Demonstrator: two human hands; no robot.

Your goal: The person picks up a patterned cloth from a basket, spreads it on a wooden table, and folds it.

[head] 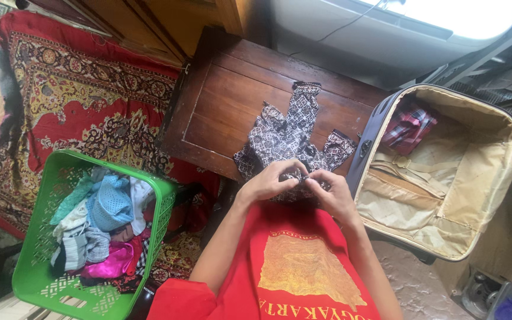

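Left hand (pixel 269 181) and right hand (pixel 331 191) meet at the near edge of the table (pixel 220 101), both pinching the near end of a garment (pixel 291 133). Fingers curl in over the cloth; the part inside the grip is hidden, so its shape there cannot be made out.

Garment: dark fabric with a small white geometric print, spread from the hands across the table towards its far edge, with narrow pieces fanning out left, centre and right. What kind of garment it is stays unclear.

Table: dark wood, panelled top, standing on a red patterned rug (pixel 78 101).

Suitcase (pixel 445 172): open, just beside the table's right edge, beige lining. One folded red plaid cloth (pixel 409 125) lies in its far corner.

Basket (pixel 42 278): green plastic, on the rug left of the person, well apart from the table. Holds a heap of mixed clothes — blue, white, grey, bright pink. Its near corner is cut off by the frame.
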